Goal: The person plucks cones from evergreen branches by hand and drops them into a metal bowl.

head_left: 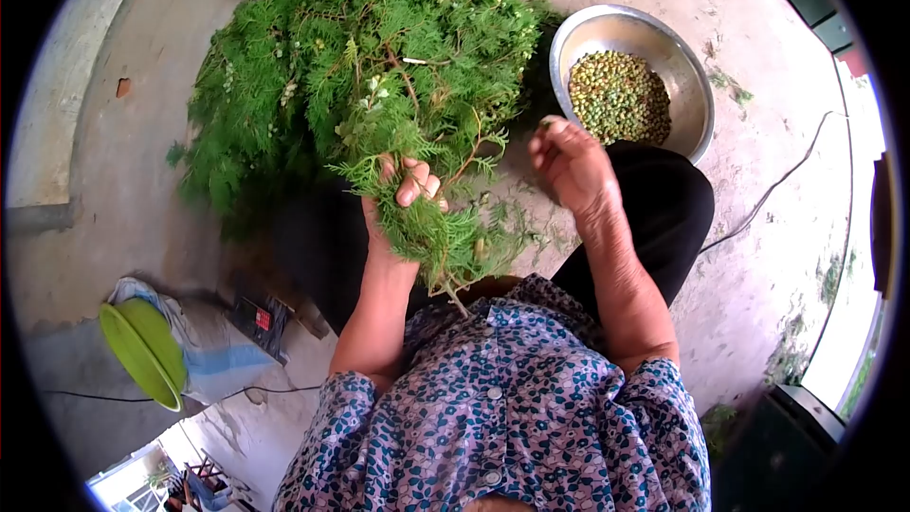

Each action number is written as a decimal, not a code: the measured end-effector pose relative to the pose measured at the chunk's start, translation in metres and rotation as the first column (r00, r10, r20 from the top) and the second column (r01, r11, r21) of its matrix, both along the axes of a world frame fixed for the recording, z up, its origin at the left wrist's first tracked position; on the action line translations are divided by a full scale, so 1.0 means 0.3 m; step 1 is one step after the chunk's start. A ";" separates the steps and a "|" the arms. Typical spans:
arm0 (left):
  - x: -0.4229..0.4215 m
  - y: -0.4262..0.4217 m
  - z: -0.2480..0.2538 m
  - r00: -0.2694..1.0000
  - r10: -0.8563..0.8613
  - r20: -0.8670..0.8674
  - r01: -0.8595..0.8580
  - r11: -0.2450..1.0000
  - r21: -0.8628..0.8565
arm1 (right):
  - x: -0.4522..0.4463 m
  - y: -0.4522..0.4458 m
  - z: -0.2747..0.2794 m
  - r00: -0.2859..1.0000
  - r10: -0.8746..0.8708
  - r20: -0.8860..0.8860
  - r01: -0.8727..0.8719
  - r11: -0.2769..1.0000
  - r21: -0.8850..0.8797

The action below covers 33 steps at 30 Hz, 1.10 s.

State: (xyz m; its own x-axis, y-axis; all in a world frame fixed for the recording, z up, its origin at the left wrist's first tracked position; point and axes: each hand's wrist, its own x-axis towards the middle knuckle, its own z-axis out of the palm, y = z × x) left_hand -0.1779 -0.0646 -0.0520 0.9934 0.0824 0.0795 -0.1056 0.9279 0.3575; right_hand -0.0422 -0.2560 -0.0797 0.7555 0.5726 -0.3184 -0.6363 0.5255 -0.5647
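Note:
My left hand [409, 185] is closed around a leafy green branch [436, 232], whose cut stem points down toward my shirt. Behind it rises a large heap of green branches [351, 47] with small pale cones among the leaves. To the right, my right hand [573, 161] is raised with its fingers pinched together, and a small dark thing [547, 123] shows at the fingertips, too small to make out. Just beyond that hand, a metal bowl [700, 85] on the floor holds a pile of small green and brown cones [618, 95].
A lime-green basin [142, 353] leans by a white and blue sack [218, 346] at the lower left. A thin cable [758, 199] crosses the floor on the right. My knee [664, 194] is beside the bowl. A dark green box [773, 446] stands at the lower right.

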 end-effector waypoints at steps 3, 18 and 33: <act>-0.004 0.037 -0.043 0.994 -0.073 0.084 0.086 0.983 -0.161 | 0.108 -0.069 0.042 0.868 -0.374 -0.326 0.458 0.857 0.236; 0.033 0.030 0.003 0.965 0.002 0.263 0.094 0.931 -0.352 | -0.046 -0.003 0.061 0.891 0.286 0.351 -0.217 0.950 -0.224; 0.040 0.124 -0.080 0.982 0.147 -0.115 -0.156 0.985 -0.077 | -0.126 0.073 -0.004 0.943 0.267 0.197 -0.211 0.941 -0.265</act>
State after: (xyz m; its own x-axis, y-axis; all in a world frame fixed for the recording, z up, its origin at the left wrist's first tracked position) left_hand -0.1660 -0.0273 -0.0760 0.9712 0.2347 -0.0417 -0.2124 0.9315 0.2951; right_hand -0.0801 -0.2343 -0.0808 0.6731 0.6743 -0.3038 -0.5667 0.2063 -0.7977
